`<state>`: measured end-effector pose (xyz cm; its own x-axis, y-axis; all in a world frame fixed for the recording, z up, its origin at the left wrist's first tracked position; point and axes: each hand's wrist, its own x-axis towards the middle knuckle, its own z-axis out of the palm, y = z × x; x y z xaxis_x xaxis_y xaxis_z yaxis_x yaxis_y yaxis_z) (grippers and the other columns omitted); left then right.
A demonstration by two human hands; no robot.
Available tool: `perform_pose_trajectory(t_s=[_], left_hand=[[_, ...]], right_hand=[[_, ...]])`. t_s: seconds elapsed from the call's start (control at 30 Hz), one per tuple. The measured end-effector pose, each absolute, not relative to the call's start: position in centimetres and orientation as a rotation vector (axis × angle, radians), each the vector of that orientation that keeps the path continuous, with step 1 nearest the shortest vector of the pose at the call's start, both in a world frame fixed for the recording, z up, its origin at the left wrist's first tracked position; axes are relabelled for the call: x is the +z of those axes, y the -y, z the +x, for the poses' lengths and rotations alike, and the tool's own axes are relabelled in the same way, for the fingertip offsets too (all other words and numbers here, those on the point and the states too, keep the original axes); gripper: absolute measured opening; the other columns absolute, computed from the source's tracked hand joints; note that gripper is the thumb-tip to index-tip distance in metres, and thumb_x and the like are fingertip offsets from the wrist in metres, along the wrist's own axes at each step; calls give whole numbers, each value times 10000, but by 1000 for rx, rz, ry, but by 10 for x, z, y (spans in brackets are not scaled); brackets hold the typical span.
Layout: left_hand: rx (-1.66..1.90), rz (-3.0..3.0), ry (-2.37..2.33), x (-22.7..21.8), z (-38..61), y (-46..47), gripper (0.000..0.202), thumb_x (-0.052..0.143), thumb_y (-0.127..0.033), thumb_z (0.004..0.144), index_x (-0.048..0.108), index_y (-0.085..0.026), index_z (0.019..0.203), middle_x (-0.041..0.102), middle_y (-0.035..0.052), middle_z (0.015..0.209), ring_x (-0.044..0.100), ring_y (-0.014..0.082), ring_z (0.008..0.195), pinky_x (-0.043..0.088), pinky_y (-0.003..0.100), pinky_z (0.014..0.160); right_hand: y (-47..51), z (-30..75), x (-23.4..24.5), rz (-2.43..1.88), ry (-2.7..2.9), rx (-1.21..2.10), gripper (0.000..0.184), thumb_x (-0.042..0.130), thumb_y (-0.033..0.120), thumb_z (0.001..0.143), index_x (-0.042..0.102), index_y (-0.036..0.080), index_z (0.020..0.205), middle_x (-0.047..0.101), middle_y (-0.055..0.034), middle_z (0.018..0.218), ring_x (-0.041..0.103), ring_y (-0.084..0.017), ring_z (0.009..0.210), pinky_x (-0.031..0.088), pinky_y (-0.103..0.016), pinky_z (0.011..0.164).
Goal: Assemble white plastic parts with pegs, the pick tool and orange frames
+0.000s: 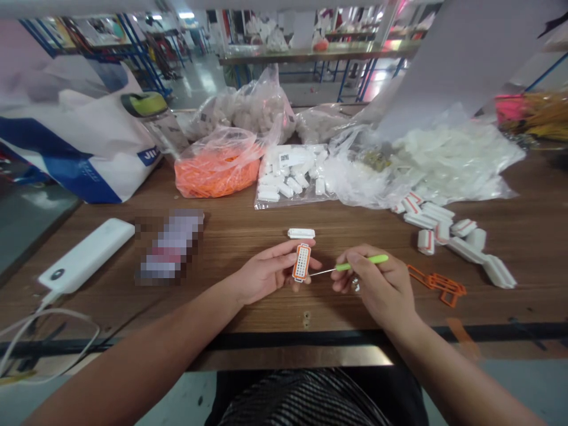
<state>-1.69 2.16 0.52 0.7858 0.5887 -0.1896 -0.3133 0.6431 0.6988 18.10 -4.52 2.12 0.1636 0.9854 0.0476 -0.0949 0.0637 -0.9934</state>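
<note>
The left hand (266,273) holds a white connector (302,262) in an orange frame, just above the table. Its fingers are pressed together and seem to pinch the piece against the thumb, though the grip is partly hidden from this angle. The connector's long axis runs nearly upright in the view, pointing away from the person with a slight tilt, and its face of small holes is turned up toward the camera.

The right hand (377,284) pinches a pick (361,263) with a green handle between thumb and forefinger, the other fingers curled beneath. The pick's thin metal needle (323,270) points left, and its tip is at or just beside the connector's lower right edge.

A loose white block (300,233) lies on the wooden table (248,225) just beyond the left fingers. Right of the right hand lie orange frames (437,284) and a scattered row of white blocks (444,234).

Farther back, clear plastic bags hold orange strips (217,171), white connectors with a QR label (288,174), and a large mass of white pieces (448,160). On the left are a white power bank (84,254) with its cable (44,331) and a blurred, unreadable item (171,245).
</note>
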Motion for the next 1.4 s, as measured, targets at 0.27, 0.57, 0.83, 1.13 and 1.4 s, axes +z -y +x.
perform_pose_trajectory(t_s=[0.27,0.57,0.83,1.13,1.4], left_hand=[[474,795,-454,2,-19,-20,374,613,-238,905,614,-171,1274,698,167,1096,628,131,724,436,199,529],[483,959,-468,0,-18,-21,404,637,-303,890,617,-206,1281,702,143,1045,547,116,685,355,227,558],[425,1328,-542,16,-24,-20,385,556,-275,945,577,-259,1329,701,80,1043,546,128,794,385,244,690],[494,1237,-578,6,-20,-20,428,561,-343,932,560,-229,1344,687,122,1074,535,129,722,424,250,630],[519,1188,-560,4,-19,-18,426,591,-356,920,578,-222,1324,692,124,1065,555,126,731,448,259,665]], right_hand=[[40,187,25,-1180,1057,1023,222,612,336,845,658,151,732,690,-30,568,636,-128,421,506,-203,386],[40,190,24,-1229,1102,878,222,581,295,877,668,158,725,682,-15,566,633,-118,423,519,-201,404],[41,190,24,-1243,1104,840,221,581,294,880,658,159,723,676,-9,552,626,-123,411,524,-213,398],[44,190,25,-1208,1142,759,224,550,279,908,661,170,748,681,-8,587,638,-122,437,524,-214,409],[46,186,23,-1166,1174,702,220,544,268,918,670,171,766,689,-16,648,655,-126,482,541,-230,438]])
